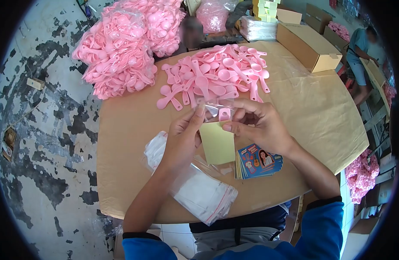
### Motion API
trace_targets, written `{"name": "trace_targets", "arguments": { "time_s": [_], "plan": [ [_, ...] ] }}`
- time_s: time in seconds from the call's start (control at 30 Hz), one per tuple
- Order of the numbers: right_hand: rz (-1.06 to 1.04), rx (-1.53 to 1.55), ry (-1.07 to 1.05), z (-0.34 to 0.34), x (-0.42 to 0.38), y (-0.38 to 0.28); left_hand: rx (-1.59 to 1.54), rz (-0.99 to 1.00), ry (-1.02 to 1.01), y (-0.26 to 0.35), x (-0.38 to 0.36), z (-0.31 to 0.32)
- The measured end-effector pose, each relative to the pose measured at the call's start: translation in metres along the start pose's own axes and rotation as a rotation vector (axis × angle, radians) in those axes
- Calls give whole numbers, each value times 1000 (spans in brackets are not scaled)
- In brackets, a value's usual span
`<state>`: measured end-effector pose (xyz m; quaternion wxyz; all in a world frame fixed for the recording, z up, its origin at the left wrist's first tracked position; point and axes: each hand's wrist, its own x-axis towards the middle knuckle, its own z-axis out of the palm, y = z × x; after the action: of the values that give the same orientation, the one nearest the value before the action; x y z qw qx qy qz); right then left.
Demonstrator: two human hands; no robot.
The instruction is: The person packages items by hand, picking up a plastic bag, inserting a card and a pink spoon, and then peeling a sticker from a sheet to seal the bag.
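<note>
Between my hands is a small clear plastic bag (211, 111), stretched at its top. My left hand (182, 136) pinches the bag's left side between thumb and fingers. My right hand (262, 128) grips its right side, the thumb lying over the top corner of a pale yellow card (218, 145). Just above that card shows the end of a pink plastic spoon (225, 114); the rest of the spoon is hidden. Below my left forearm lies a stack of clear bags (206, 195). Printed blue cards (260, 162) are piled under my right wrist.
Loose pink spoons (212, 73) are heaped beyond my hands. Big bags of spoons (121, 47) stand at the back left. On the right are a cardboard box (307, 45) and brown paper covering the table (320, 117). Another person (359, 56) is at the far right.
</note>
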<state>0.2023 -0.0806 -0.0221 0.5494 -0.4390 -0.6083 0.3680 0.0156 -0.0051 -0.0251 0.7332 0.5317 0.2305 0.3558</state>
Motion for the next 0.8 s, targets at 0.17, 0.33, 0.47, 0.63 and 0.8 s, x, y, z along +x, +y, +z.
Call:
{"name": "trace_targets", "arguments": {
  "time_s": [0.17, 0.33, 0.47, 0.63, 0.8],
  "plan": [
    [40, 12, -108, -4, 2, 2, 81, 79, -58, -3, -2, -1],
    [69, 34, -30, 1, 3, 3, 175, 148, -21, 6, -8, 16],
    [106, 81, -51, -3, 3, -1, 259, 159, -66, 1, -4, 2],
    [80, 45, -65, -7, 2, -5, 383, 264, -97, 3, 0, -1],
    [54, 84, -5, -9, 4, 1, 433, 322, -150, 9, 2, -7]
  ]
}}
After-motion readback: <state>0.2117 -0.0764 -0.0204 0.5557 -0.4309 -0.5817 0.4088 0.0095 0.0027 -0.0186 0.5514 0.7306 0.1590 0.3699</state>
